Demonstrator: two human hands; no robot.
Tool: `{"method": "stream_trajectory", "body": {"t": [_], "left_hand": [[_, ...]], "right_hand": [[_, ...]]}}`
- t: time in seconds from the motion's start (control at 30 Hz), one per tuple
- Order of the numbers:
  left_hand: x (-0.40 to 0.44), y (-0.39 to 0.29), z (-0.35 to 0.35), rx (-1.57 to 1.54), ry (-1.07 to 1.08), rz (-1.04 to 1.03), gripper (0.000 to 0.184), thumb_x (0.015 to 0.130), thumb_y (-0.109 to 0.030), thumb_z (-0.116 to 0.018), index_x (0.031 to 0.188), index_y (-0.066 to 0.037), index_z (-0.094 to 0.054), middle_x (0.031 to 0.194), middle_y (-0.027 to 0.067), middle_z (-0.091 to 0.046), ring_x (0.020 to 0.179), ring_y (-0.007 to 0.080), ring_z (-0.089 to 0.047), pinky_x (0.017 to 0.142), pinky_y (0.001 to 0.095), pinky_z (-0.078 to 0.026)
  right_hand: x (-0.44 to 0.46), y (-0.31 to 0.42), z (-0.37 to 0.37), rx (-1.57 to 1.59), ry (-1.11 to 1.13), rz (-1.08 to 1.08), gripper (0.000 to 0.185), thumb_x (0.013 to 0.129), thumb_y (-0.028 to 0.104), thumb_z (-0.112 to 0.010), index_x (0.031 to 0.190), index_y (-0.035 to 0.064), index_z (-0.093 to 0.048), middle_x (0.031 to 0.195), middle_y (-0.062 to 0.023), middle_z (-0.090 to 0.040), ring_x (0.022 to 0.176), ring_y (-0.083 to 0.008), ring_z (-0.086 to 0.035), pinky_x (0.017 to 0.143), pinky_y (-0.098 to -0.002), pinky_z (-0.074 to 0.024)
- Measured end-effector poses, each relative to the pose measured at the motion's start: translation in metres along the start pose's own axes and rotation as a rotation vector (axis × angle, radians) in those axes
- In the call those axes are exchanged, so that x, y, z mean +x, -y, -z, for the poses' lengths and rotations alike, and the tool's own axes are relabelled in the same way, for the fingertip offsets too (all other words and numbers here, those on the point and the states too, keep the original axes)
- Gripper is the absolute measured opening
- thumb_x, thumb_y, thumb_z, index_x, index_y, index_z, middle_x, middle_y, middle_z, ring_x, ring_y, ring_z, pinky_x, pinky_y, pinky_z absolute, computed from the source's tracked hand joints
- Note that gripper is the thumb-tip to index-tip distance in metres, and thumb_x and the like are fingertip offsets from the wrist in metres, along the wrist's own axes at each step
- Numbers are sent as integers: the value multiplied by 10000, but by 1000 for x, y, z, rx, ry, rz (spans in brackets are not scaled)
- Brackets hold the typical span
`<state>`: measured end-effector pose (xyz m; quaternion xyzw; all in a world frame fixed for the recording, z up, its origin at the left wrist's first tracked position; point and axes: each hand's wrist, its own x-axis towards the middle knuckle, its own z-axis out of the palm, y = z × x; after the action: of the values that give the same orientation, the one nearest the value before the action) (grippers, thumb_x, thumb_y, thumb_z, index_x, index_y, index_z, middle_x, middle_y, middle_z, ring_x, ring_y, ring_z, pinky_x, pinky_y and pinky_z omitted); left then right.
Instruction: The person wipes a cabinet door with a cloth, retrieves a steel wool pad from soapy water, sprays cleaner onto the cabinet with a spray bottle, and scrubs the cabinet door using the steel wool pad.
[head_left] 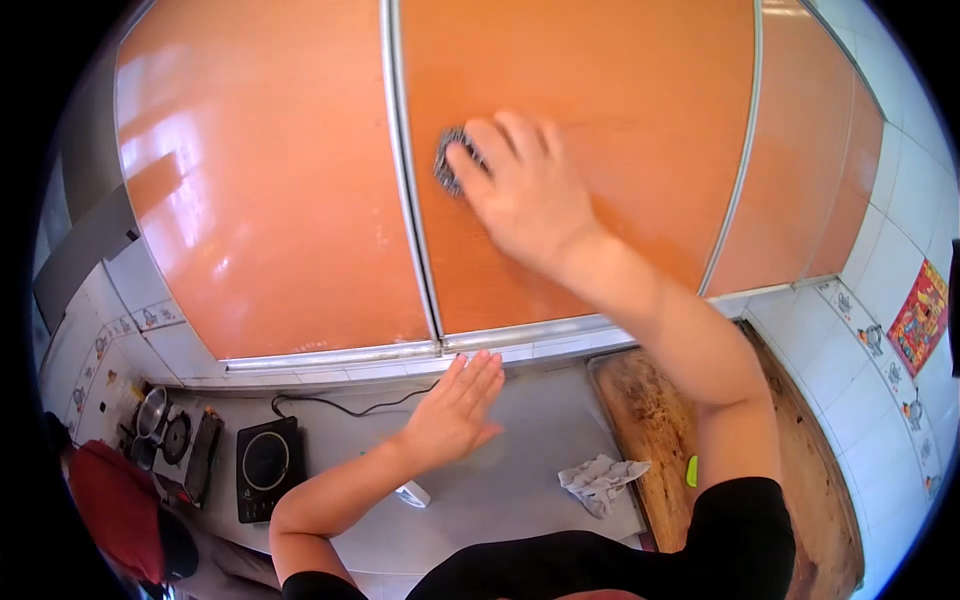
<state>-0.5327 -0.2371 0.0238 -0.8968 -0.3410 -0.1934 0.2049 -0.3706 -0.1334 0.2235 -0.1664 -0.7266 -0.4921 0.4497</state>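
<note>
My right hand holds a dark grey steel-wool scrubber flat against the orange cabinet door, near its left metal edge. My left hand is raised below the cabinet's bottom rail, over the grey counter. Its fingers are stretched out, the thumb stands apart, and nothing is in it. A crumpled grey cloth lies on the counter, and a white object is partly hidden beside my left forearm.
A black induction cooker with a cord is on the counter at the left, near a gas stove with a pan. A person in red stands at the far left. A large wooden board lies at the right.
</note>
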Motion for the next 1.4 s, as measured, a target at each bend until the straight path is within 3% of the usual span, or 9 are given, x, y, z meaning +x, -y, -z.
{"method": "stream_trajectory", "body": {"t": [0.17,0.27,0.37,0.57,0.67,0.93,1.03,1.23,1.4], "left_hand": [[-30,2,4,-20,-4,42,738,777,-331,-734,1295,99,-432,1426,253,-362,1364,393,-311,1121,507,-261],[-55,7,11,-17,-6,88,729,779,-321,-733,1295,97,-433,1420,256,-368,1360,397,-315,1120,505,-263],[-75,12,13,17,23,121,684,809,-366,-691,1264,97,-475,1402,254,-396,1349,382,-337,1117,487,-274],[-91,12,10,-80,1,137,718,788,-346,-721,1290,90,-452,1417,253,-376,1356,383,-328,1123,488,-267],[-104,14,9,-114,-6,150,722,781,-335,-728,1294,90,-449,1420,251,-373,1363,382,-320,1126,489,-264],[-119,10,8,-179,42,143,700,801,-343,-711,1281,100,-458,1420,259,-366,1365,387,-314,1123,495,-260],[-125,8,11,-185,57,144,712,799,-352,-714,1290,91,-451,1422,251,-365,1368,387,-303,1131,493,-245],[-128,-5,4,-180,55,159,715,792,-358,-719,1287,85,-456,1407,252,-380,1355,391,-320,1128,493,-251],[-126,-23,4,-191,20,245,712,793,-347,-716,1289,91,-453,1410,256,-375,1359,393,-311,1125,503,-245]], "right_hand": [[62,-31,16,-93,87,-12,420,743,128,-646,1157,74,-604,1211,-122,-540,1141,-338,-474,910,-499,-407],[16,-6,7,-89,95,306,439,737,79,-628,1175,91,-593,1209,-130,-541,1116,-345,-490,887,-484,-428],[18,-1,13,-26,158,344,467,726,69,-637,1189,95,-580,1221,-128,-540,1127,-344,-495,868,-499,-443],[69,-29,20,-174,140,97,460,723,129,-658,1174,75,-582,1246,-135,-539,1183,-335,-485,890,-519,-448],[-6,15,13,-59,184,466,345,754,172,-592,1077,55,-613,1180,-148,-550,1133,-333,-498,869,-482,-446],[44,11,30,-173,172,206,325,769,166,-587,1072,50,-608,1121,-116,-541,1089,-281,-497,837,-417,-443],[9,28,22,-95,256,360,359,779,167,-584,1126,73,-575,1149,-102,-524,1113,-287,-479,853,-416,-434],[54,-11,28,-116,203,170,421,760,82,-588,1180,98,-570,1251,-160,-510,1144,-343,-491,903,-468,-441],[-37,39,39,78,494,581,341,764,113,-580,1102,71,-591,1196,-166,-531,1090,-315,-516,861,-418,-449]]}}
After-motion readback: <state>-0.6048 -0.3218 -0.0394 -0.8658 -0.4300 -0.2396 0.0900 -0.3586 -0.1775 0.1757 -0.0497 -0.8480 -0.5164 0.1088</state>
